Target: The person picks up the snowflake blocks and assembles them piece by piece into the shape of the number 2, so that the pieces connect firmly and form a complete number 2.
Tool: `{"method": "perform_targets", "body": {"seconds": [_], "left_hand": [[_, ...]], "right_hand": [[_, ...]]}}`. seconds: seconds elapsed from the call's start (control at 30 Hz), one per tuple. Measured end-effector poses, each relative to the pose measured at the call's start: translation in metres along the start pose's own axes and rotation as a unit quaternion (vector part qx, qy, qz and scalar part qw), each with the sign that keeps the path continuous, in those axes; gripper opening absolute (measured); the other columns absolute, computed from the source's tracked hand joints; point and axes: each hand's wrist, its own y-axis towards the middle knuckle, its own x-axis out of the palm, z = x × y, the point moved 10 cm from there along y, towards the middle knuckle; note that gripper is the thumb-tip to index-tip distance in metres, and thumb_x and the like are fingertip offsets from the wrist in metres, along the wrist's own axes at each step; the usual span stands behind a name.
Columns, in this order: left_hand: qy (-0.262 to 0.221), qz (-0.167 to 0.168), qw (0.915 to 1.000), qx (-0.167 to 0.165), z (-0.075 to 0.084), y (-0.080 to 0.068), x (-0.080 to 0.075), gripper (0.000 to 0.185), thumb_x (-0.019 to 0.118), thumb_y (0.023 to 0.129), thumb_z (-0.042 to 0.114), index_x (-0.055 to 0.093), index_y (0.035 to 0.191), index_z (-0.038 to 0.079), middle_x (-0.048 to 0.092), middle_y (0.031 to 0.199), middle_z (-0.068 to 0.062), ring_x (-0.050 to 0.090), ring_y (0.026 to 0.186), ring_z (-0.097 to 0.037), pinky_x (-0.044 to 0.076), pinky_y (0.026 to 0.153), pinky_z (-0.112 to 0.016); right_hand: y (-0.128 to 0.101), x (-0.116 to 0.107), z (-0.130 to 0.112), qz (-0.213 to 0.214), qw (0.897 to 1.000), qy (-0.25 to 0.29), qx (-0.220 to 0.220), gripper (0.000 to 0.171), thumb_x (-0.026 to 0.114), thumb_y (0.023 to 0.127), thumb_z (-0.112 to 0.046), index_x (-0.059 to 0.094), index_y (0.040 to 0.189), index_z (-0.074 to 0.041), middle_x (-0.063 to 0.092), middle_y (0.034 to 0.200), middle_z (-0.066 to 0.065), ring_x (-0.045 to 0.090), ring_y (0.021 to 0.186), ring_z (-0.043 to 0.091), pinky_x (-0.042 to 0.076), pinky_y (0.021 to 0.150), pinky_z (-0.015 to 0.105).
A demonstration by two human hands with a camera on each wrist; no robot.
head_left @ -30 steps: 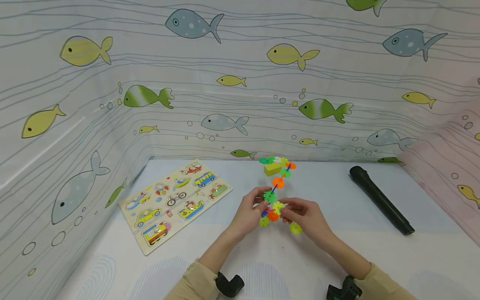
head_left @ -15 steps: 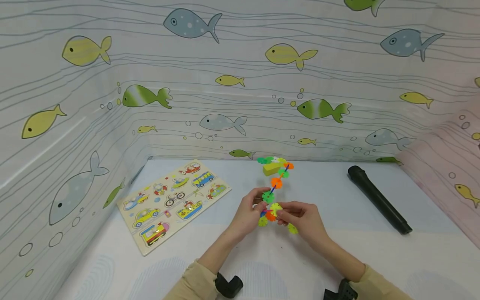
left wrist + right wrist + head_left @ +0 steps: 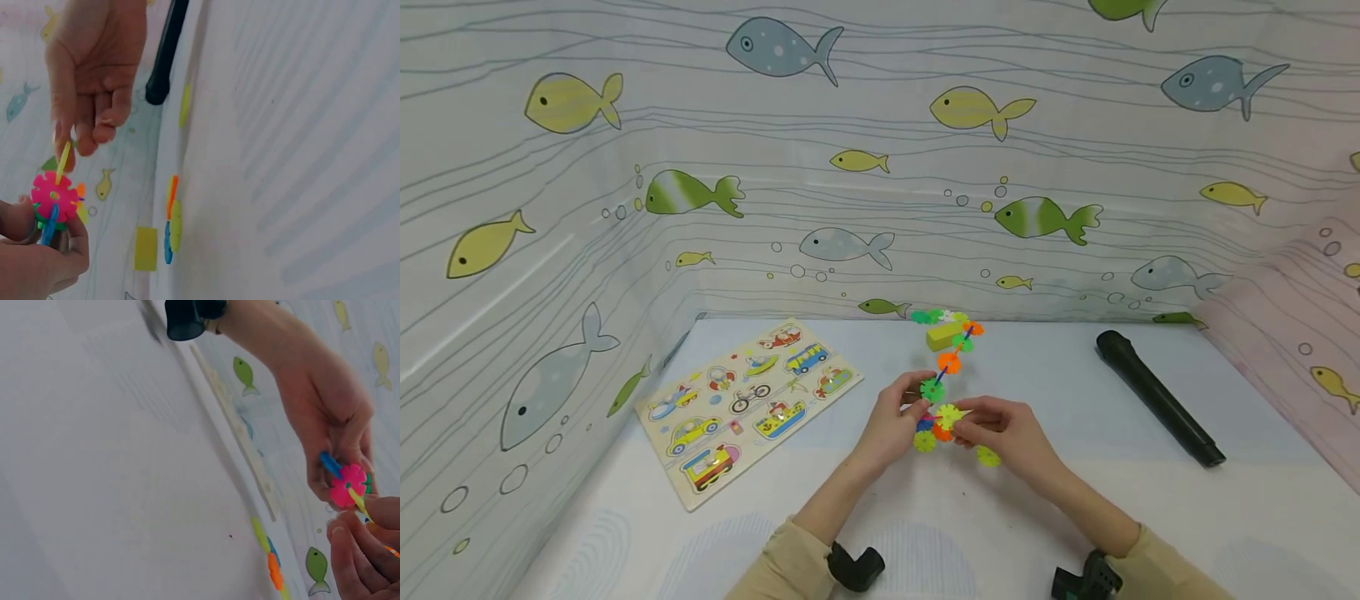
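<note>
A chain of coloured snowflake discs (image 3: 950, 363) rises from my hands toward the back wall. My left hand (image 3: 917, 408) grips its near end, fingers curled round a pink disc (image 3: 55, 195) and a blue piece (image 3: 50, 225). My right hand (image 3: 961, 425) pinches a yellow disc (image 3: 950, 413) and holds it against the pink disc (image 3: 349, 484). In the right wrist view the yellow disc (image 3: 357, 501) is edge-on between my fingertips (image 3: 350, 540). One loose yellow-green disc (image 3: 988, 456) lies on the table beside my right hand.
A wooden vehicle puzzle board (image 3: 748, 404) lies at the left. A black cylinder (image 3: 1157, 398) lies at the right. A yellow block (image 3: 943, 336) and more joined discs (image 3: 934, 316) sit at the back. Fish-patterned walls (image 3: 880, 208) close in the white table (image 3: 1075, 517).
Both hands have stayed on the near end of the chain. My right hand's fingers have edged slightly left, bringing the yellow disc closer to the left hand.
</note>
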Motion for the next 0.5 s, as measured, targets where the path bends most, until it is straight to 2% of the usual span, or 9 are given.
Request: {"method": "perform_targets", "body": {"seconds": [0.17, 0.3, 0.5], "left_hand": [[0.005, 0.001, 1.0, 0.007, 0.002, 0.0, -0.003, 0.039, 0.049, 0.101, 0.001, 0.055, 0.138, 0.012, 0.06, 0.124, -0.009, 0.054, 0.115, -0.026, 0.049, 0.103, -0.043], [-0.002, 0.004, 0.9999, 0.01, 0.004, 0.001, -0.005, 0.039, 0.049, 0.101, 0.0, 0.055, 0.138, 0.012, 0.059, 0.126, -0.01, 0.055, 0.115, -0.026, 0.049, 0.103, -0.044], [-0.014, 0.005, 0.9999, 0.005, 0.006, 0.0, -0.009, 0.039, 0.049, 0.102, 0.001, 0.054, 0.139, 0.012, 0.057, 0.128, -0.012, 0.054, 0.116, -0.027, 0.048, 0.105, -0.046]], "right_hand": [[0.006, -0.014, 0.005, -0.025, 0.999, -0.038, 0.0, 0.04, 0.077, 0.088, -0.024, 0.069, 0.123, -0.006, 0.073, 0.108, 0.015, 0.072, 0.096, 0.024, 0.059, 0.082, 0.027], [0.013, -0.029, 0.019, -0.042, 0.999, -0.015, 0.009, 0.043, 0.076, 0.088, -0.017, 0.065, 0.125, 0.002, 0.07, 0.116, 0.023, 0.071, 0.099, 0.023, 0.057, 0.085, 0.022], [0.021, -0.039, 0.041, -0.077, 0.997, 0.007, 0.021, 0.045, 0.075, 0.087, -0.007, 0.061, 0.128, 0.007, 0.067, 0.121, 0.025, 0.068, 0.105, 0.03, 0.057, 0.086, 0.025]]}}
